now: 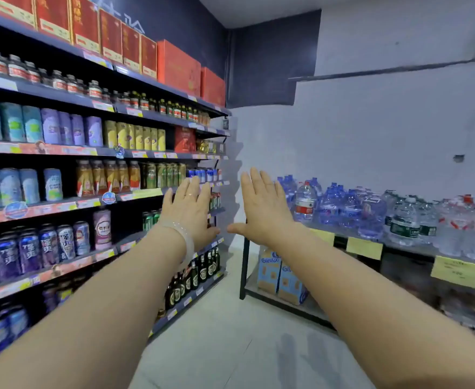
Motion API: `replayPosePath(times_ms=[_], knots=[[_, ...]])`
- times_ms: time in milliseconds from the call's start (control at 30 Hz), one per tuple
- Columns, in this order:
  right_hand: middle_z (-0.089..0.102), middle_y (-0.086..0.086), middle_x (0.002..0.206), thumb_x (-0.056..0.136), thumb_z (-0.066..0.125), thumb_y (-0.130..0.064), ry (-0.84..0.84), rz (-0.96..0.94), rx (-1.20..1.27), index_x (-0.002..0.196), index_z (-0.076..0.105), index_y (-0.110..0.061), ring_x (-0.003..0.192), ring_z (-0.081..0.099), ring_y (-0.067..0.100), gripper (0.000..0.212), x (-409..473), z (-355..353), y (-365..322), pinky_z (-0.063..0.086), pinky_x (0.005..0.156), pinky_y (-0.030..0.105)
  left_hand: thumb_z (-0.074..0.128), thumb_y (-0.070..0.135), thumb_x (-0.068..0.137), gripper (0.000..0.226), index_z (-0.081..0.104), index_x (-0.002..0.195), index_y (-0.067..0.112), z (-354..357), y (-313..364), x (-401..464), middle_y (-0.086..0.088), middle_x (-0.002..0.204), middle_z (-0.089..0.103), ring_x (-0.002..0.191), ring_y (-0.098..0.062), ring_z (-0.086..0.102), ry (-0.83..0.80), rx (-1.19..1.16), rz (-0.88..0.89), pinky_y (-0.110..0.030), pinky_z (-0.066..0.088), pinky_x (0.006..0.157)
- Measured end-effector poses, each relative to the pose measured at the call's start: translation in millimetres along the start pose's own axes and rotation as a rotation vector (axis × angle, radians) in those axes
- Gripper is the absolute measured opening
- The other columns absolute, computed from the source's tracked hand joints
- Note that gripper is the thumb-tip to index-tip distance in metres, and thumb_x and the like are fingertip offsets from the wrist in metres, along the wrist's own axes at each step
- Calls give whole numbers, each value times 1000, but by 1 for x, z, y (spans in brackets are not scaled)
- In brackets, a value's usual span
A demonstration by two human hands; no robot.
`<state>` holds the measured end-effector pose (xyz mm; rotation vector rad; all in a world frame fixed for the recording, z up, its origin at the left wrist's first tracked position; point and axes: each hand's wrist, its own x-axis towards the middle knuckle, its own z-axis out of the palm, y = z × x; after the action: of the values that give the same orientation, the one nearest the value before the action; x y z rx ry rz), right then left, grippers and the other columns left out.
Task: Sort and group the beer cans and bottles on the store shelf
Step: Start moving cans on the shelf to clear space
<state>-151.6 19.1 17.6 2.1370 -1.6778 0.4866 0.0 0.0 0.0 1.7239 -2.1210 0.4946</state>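
The store shelf (pixel 135 193) fills the left side of the view in several tiers. At its far-left end, blue and purple beer cans (pixel 29 252) stand grouped on a lower tier, with a taller pink can (pixel 102 229) at the right of that group. Two tiers above them stand teal, purple and yellow cans (pixel 71 129). Amber bottles (pixel 107 178) and green cans (pixel 160 175) occupy the tier between. Dark green beer bottles (pixel 194 276) stand on the bottom tier, near the right end of the store shelf.

The left hand (pixel 188 210) is raised in front of the right end of the store shelf, fingers straight and together, palm away from the camera, holding nothing. It wears a ring (pixel 189 195) and a pale bracelet (pixel 181 234) at the wrist. Contact with the store shelf cannot be determined.

The right hand (pixel 261 204) is raised just right of the store shelf, fingers straight, thumb spread toward the left hand, holding nothing.

Right of the store shelf, large water bottles (pixel 371 214) stand on a low rack (pixel 244 270), with cartons (pixel 281 276) beneath.
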Motion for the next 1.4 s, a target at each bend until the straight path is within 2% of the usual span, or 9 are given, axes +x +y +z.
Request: replayPosePath(times_ms=[133,267,500,933,1267,1400], knots=[[-13,10,158,82,58,-56,-163,-32,14,149,-9,-11,145,-11,28,105,7,71,-11,0,117,46,49,58,86,93,-7,149,17,75,-24,-18,-5,158,-10,145,-25,-7,-215,28,-50,-47,5,117],[-11,9,158,81,60,-56,-284,-66,57,149,-8,-12,146,-9,28,106,33,152,-26,1,117,44,52,56,85,94,-6,149,19,152,-56,-11,-4,158,-9,145,-24,-7,-330,4,-89,-47,4,117],[-10,10,158,81,62,-54,-411,-112,155,150,-7,-12,146,-9,27,105,131,270,-58,3,119,44,55,56,84,94,-2,149,20,252,-121,57,-2,158,-7,145,-24,-7,-412,-58,-147,-48,3,117],[-8,9,158,80,63,-53,-523,-164,269,150,-4,-15,146,-8,26,104,274,421,-73,2,119,43,55,55,84,93,-1,150,20,387,-210,167,-3,158,-5,145,-24,-6,-550,-24,-220,-47,4,118],[-10,9,158,81,64,-51,-645,-335,307,150,-5,-15,146,-7,25,104,402,553,-66,3,119,42,52,56,85,92,-2,150,18,499,-251,265,-4,158,-7,145,-25,-8,-663,-52,-438,-46,4,118],[-9,10,158,80,64,-51,-668,-420,308,150,-4,-15,146,-7,25,104,454,594,-78,3,118,42,52,56,86,92,-2,150,19,529,-273,290,-4,158,-7,145,-24,-8,-651,-92,-553,-46,3,118]])
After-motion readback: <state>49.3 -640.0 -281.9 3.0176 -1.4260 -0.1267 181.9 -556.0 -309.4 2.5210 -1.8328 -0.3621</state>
